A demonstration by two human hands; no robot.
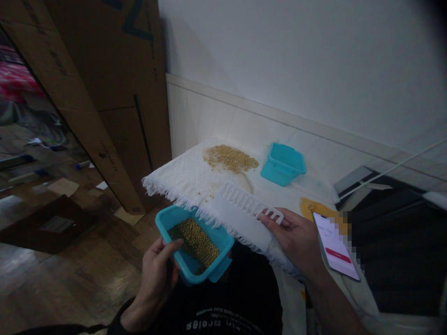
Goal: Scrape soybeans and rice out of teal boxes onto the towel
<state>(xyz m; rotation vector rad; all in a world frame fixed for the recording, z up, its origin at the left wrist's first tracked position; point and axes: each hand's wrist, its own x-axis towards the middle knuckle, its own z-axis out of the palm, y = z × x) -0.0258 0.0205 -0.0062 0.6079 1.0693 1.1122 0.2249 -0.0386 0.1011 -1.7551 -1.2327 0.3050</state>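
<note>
My left hand (156, 266) grips the near left rim of a turquoise plastic bin (221, 235), its thumb over the edge. Yellow soybeans (204, 242) and smaller dark green grains lie in the bottom. The bin is tilted beside the table's front edge. In my right hand (295, 238) is a flat white plastic piece with a row of slots (240, 211), fingers closed around its right end. It lies low over the fringed white cloth (181, 174). Beyond it, a pile of soybeans (228, 158) is spread on the cloth, with a few loose beans nearer the front edge.
A second turquoise bin (283, 165) stands at the back of the table, near the white wall (296, 60). At the right lie a phone (335, 246) and a yellow item (308, 208). A tall cardboard box (122, 93) rises on the left, above a wooden floor.
</note>
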